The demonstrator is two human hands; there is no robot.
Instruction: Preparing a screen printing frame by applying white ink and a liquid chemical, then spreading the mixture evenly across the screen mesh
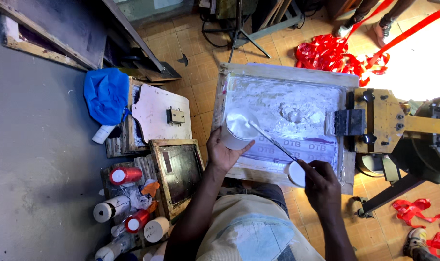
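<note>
Tub (pixel 237 129), white, round and plastic, sits tilted over the near left corner of the screen (pixel 287 113), gripped around its side by the left hand (pixel 223 153); thick white paste fills it to the rim. The right hand (pixel 321 186) is closed around the handle of a thin metal spatula (pixel 273 142), whose blade reaches up into the tub's paste. Just beside that hand, on the screen's near edge, lies the tub's round white lid (pixel 295 174).

The screen is a pale wooden frame with a mesh smeared in streaky white paste, a thicker lump near the middle and rows of faint grey lettering along the near part. At its right edge a dark metal clamp (pixel 349 122) fixes it to a yellowish wooden arm (pixel 389 121).

To the left, at the near part of the tiled floor, stand and lie cylindrical bottles (pixel 125 175) with red and white caps, some paper-wrapped. Beside them leans a smaller wood-framed screen (pixel 179 174) with dark mesh. Farther off is a pinkish wooden board (pixel 157 111) with a small metal hinge, then a crumpled blue cloth (pixel 105 94). At the far right, glossy red ribbons (pixel 336 55) lie heaped on the floor.
</note>
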